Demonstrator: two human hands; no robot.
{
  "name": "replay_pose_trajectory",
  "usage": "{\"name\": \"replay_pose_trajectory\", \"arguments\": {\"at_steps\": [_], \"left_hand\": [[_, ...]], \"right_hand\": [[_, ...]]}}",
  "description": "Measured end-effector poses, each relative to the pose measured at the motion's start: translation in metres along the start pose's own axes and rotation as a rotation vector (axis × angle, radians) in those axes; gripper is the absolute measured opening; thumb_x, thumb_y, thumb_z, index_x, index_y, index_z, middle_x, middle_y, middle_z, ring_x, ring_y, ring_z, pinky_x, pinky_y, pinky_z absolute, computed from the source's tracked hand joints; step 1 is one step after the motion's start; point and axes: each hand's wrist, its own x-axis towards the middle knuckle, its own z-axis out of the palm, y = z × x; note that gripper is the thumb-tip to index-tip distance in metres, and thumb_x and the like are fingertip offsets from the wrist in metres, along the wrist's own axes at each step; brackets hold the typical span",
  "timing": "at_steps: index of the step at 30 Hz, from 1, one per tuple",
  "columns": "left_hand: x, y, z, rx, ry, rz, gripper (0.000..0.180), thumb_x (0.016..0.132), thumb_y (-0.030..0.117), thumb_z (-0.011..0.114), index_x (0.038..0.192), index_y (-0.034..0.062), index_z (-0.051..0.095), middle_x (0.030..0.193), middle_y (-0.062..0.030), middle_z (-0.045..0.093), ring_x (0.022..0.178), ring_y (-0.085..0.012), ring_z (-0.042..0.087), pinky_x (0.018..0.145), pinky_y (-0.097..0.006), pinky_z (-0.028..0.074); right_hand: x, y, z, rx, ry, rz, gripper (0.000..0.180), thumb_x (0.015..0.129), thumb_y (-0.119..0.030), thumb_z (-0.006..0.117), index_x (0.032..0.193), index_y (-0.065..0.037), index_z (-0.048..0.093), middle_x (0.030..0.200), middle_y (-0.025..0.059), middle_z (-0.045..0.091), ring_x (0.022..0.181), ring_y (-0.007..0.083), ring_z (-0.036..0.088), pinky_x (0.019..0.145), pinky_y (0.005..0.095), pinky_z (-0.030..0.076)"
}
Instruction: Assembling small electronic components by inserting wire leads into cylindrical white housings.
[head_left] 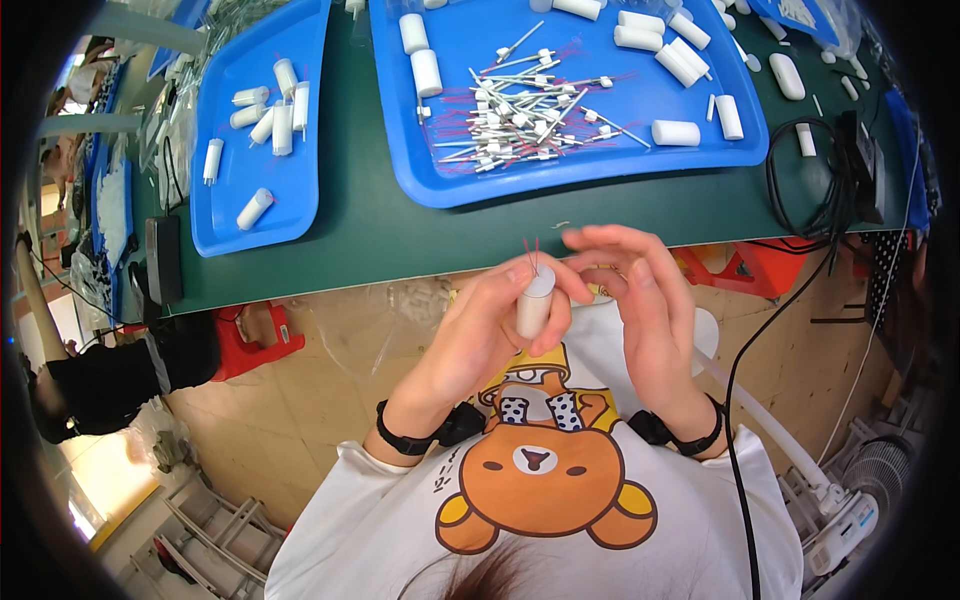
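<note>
Green-topped workbench [400,235] seen from above, with a tiled floor below its near edge; the person sits at it in a white shirt printed with a cartoon bear. Left hand [478,335] wraps a small white cylinder [534,302], held upright just short of the bench edge, thumb and fingers pressed around its body; thin red wires [531,250] stick up from its top. Right hand [640,300] hovers just beside it, fingers loosely spread and curved, pinching nothing that can be made out. It looks like the wired insert is being seated in the cylinder; the next move probably calls for a fine fingertip grip on the wires or cap. Large blue tray [590,170] ahead holds a heap of thin white pins with red leads [525,115], plus loose white cylinders around its edges; a second blue tray [225,215] to the left holds several more white cylinders.
</note>
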Motion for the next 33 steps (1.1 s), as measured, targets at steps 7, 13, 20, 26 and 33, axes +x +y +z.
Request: {"name": "replay_pose_trajectory", "arguments": {"at_steps": [7, 13, 20, 26, 33], "left_hand": [[0.003, -0.050, -0.004, -0.225, 0.010, -0.120, 0.017, 0.095, 0.019, 0.049, 0.106, 0.0053, 0.048, 0.098, -0.0011, 0.051, 0.088, -0.0084, 0.049, 0.079, -0.026, 0.043], [0.014, -0.043, 0.016, -0.184, 0.355, -0.194, 0.021, 0.096, 0.026, 0.047, 0.100, 0.0050, 0.050, 0.080, 0.0015, 0.046, 0.075, -0.0076, 0.045, 0.067, -0.024, 0.042], [0.016, -0.043, 0.004, -0.060, 0.363, -0.280, 0.021, 0.096, 0.026, 0.048, 0.100, 0.0059, 0.052, 0.085, 0.0025, 0.051, 0.078, -0.0058, 0.050, 0.069, -0.021, 0.045], [0.020, -0.035, 0.004, -0.142, 0.293, -0.386, 0.022, 0.096, 0.029, 0.047, 0.094, 0.0070, 0.051, 0.086, 0.0018, 0.053, 0.080, -0.0050, 0.052, 0.067, -0.022, 0.047], [0.024, -0.029, 0.019, -0.162, 0.458, -0.391, 0.021, 0.096, 0.025, 0.046, 0.101, 0.0045, 0.048, 0.090, -0.0017, 0.052, 0.079, -0.0072, 0.053, 0.066, -0.023, 0.048]], "right_hand": [[-0.024, 0.029, 0.002, 0.157, -0.094, 0.432, 0.036, 0.088, -0.022, 0.060, 0.111, 0.001, 0.044, 0.101, 0.0054, 0.051, 0.091, 0.0092, 0.051, 0.076, 0.0239, 0.044], [-0.019, 0.043, 0.018, 0.286, 0.118, 0.458, 0.042, 0.079, -0.021, 0.072, 0.103, 0.001, 0.046, 0.095, 0.0065, 0.052, 0.089, 0.0088, 0.052, 0.074, 0.0229, 0.045], [-0.010, 0.047, 0.025, 0.223, 0.172, 0.406, 0.037, 0.079, -0.018, 0.070, 0.103, 0.001, 0.049, 0.095, 0.0057, 0.055, 0.087, 0.0106, 0.054, 0.076, 0.0248, 0.045], [-0.005, 0.044, 0.019, 0.274, 0.110, 0.500, 0.036, 0.084, -0.021, 0.064, 0.106, 0.002, 0.047, 0.095, 0.0066, 0.056, 0.083, 0.0083, 0.054, 0.068, 0.0216, 0.046], [0.006, 0.029, 0.014, 0.370, 0.086, 0.616, 0.039, 0.084, -0.025, 0.065, 0.104, 0.003, 0.047, 0.089, 0.0052, 0.055, 0.075, 0.0062, 0.053, 0.058, 0.0202, 0.044]]}}
